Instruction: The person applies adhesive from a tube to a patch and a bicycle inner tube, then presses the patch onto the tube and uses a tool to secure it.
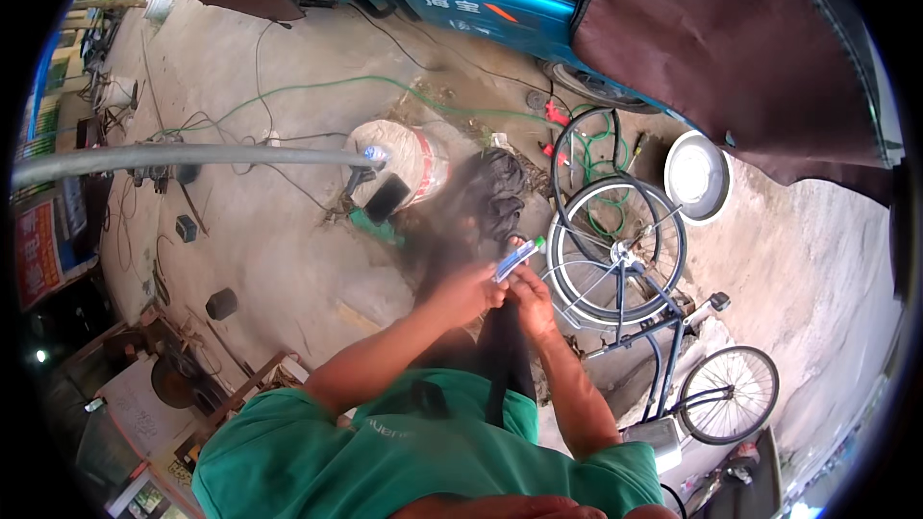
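Blue-and-white tube (514, 262), slim and straight with a green tip, sits between our two hands near the middle of the scene, slanting from its near left end to its far right one. Our left hand (469, 294) has its fingers closed on the near end; our right hand (531, 298) rests against it with fingers bunched narrow, and we cannot tell whether they grip it too. Just right of the green tip, the spoked wheel (623, 253) of a bicycle (672, 358) leaves us tight room on that side. Toward the left we have a broad stretch of floor (279, 269), with a dark block (221, 304) on it. Farther out stands a pale round drum (409, 154), and a grey pole (221, 157) reaches toward it from the left. Beneath us the ground is pale, stained and rough, crossed at the far side by a green hose (317, 85). Beyond, we see a blue vehicle (481, 2).
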The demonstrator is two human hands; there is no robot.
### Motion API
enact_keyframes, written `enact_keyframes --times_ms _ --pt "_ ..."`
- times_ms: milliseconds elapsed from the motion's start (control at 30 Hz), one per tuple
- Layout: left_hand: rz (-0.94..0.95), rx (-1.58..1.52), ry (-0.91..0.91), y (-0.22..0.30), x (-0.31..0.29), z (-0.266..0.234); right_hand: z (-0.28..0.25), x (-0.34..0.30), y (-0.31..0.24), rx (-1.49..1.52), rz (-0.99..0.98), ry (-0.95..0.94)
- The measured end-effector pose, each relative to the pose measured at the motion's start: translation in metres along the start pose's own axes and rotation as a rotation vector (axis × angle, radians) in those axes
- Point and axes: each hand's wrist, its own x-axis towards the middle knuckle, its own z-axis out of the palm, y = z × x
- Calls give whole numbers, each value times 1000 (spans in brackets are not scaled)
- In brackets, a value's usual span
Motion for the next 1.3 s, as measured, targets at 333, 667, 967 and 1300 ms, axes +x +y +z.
enact_keyframes --times_ms 333,667,967,1300 --pt "-83 249 -38 -18 178 -10 -73 90 -25 250 -63 516" --pt "-60 941 -220 -59 296 -11 -250 139 10 501 -360 210" --pt "23 1312 -502 -95 428 -49 -374 223 -5 554 -481 103" --pt "-250 1191 -314 -50 438 -31 -531 236 38 -1351 -674 845"
